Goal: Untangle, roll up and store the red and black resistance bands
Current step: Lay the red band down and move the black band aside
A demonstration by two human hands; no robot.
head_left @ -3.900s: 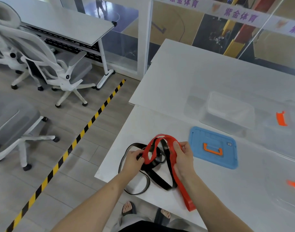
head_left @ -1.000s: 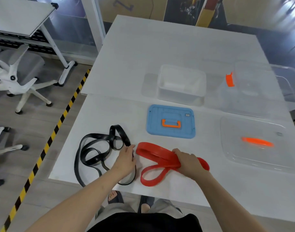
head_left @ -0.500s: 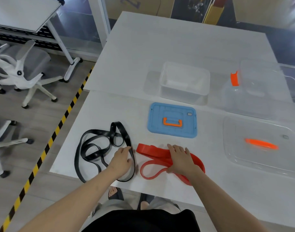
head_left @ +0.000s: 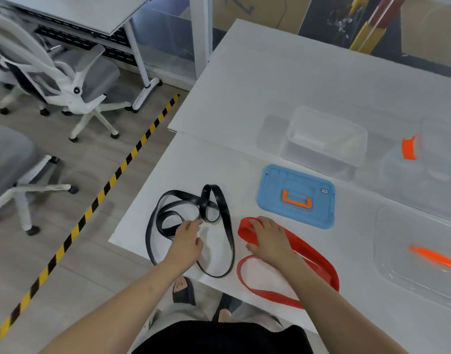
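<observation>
The red band [head_left: 291, 293] and black band [head_left: 225, 226] are lying apart on the table [head_left: 283, 85]; untangling appears done. The right hand [head_left: 269, 238] is pressing flat on red's folded end; the left hand [head_left: 187, 236], open, is touching black. Next: rolling red from that end.

The black resistance band [head_left: 225, 226] lies in loose twisted loops near the tabletop's front left corner, apart from the flattened red resistance band [head_left: 319, 259] along the front edge.
</observation>
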